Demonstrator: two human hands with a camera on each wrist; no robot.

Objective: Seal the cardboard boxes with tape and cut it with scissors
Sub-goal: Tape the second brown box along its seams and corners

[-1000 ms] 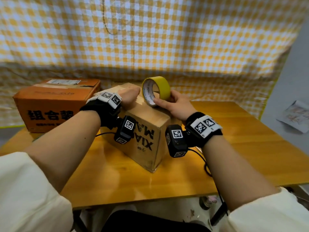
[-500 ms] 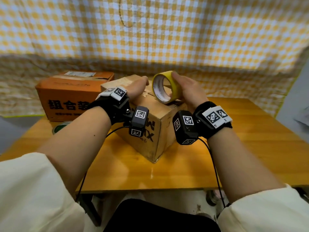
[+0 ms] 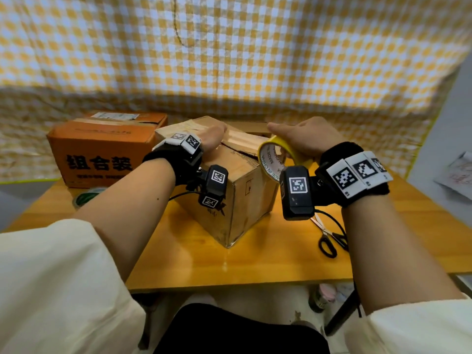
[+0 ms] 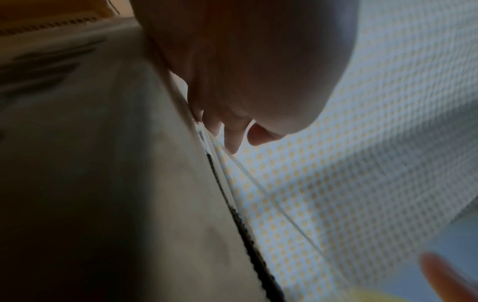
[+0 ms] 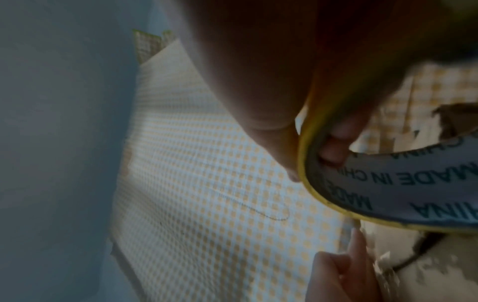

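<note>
Right now the right hand [image 3: 304, 141] grips the yellow tape roll [image 3: 274, 159] with fingers [image 5: 333, 147] curled through its core, held at the brown box's [image 3: 240, 190] near top edge, likely to stretch tape along the seam. Left hand [image 3: 212, 139] presses on the box top, probably pinning the tape end; its finger state cannot be told. Scissors [image 3: 327, 236] lie on the desk [image 3: 255, 264] near the right wrist, ready for cutting. Orange box [image 3: 102, 152] sits behind.
</note>
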